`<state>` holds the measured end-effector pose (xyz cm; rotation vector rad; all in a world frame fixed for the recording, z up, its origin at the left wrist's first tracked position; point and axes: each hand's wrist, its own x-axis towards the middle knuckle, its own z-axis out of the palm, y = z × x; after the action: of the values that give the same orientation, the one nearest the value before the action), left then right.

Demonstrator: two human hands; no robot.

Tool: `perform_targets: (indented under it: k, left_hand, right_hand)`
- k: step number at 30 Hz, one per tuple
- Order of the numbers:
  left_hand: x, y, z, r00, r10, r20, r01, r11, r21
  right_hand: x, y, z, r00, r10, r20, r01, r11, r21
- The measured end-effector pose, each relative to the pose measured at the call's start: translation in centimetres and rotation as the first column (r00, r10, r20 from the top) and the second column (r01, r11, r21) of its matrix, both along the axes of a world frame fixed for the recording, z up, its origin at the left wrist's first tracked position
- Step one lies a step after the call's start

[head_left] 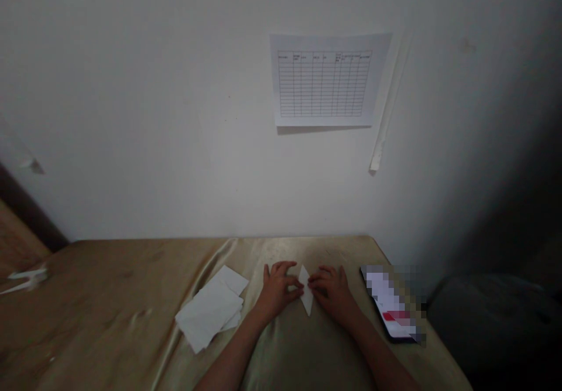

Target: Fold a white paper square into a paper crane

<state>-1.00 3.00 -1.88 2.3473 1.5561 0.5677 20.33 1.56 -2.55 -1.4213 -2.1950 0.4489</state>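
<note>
A small white folded paper [307, 303], shaped like a narrow diamond, lies on the cloth-covered table between my two hands. My left hand [281, 284] is at its left edge, with thumb and fingertips closed on the paper's side. From the other side, my right hand [332, 290] has its thumb and fingertips closed on the right edge. The paper's upper and lower points stick out between the fingers. Left of my left forearm lies a loose pile of white paper sheets [211, 309].
A phone [397, 315] with a lit, partly blurred screen lies near the right edge of the table [132, 297]. White scissors-like handles [33, 277] are at the far left. A printed table sheet [325, 86] hangs on the wall behind. A dark rounded object [496, 321] stands beyond the right edge.
</note>
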Motion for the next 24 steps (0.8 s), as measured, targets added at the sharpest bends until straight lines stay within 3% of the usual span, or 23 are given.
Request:
perform_targets:
  k: [15, 24]
  left_hand:
    - [0.0, 0.22, -0.52, 0.999, -0.028, -0.038, 0.026, 0.999, -0.047]
    - [0.11, -0.04, 0.12, 0.998, -0.028, -0.048, 0.026, 0.999, -0.047]
  right_hand:
    - [-0.12, 0.05, 0.01, 1.0, 0.019, 0.016, -0.019, 1.0, -0.012]
    - [-0.03, 0.06, -0.05, 1.0, 0.007, 0.006, -0.007, 1.0, -0.024]
